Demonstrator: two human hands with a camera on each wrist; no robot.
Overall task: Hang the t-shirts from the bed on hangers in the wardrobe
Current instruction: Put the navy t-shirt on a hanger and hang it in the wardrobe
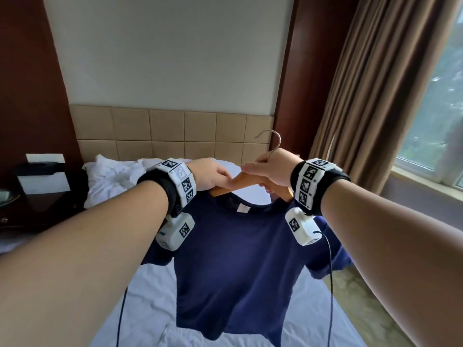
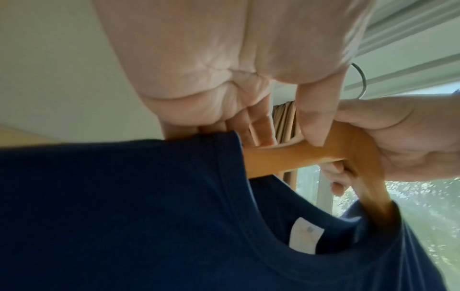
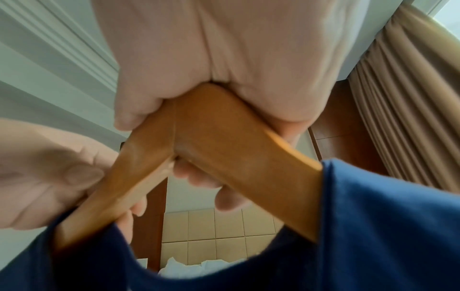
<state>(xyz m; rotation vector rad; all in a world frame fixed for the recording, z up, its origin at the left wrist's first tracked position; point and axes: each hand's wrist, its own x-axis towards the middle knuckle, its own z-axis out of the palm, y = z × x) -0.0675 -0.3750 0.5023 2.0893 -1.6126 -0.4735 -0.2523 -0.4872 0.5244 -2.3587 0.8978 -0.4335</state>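
From the head view, I held a navy t-shirt (image 1: 233, 259) on a wooden hanger (image 1: 244, 180) at the middle of the frame, above the white bed (image 1: 150, 296). My left hand (image 1: 213, 175) pinched the hanger's left arm just above the collar, and my right hand (image 1: 271, 169) was curled round the peak below the metal hook (image 1: 271, 139). White pillows (image 1: 112, 179) lay at centre left against the tan headboard (image 1: 162, 131), and brown curtains (image 1: 370, 96) hung at the right. From the left wrist view, my left thumb and fingers (image 2: 312, 120) pressed the orange wood (image 2: 278, 155) from both sides where it left the shirt's collar (image 2: 231, 177); my right hand (image 2: 403, 137) wrapped the hanger at the right of the frame. From the right wrist view, my right hand (image 3: 224, 69) clamped the hanger's apex (image 3: 211, 128) in the upper middle, fingers curled beneath it, while my left hand (image 3: 49, 177) gripped the lower-left arm, and the blue cloth (image 3: 373, 226) filled the bottom.
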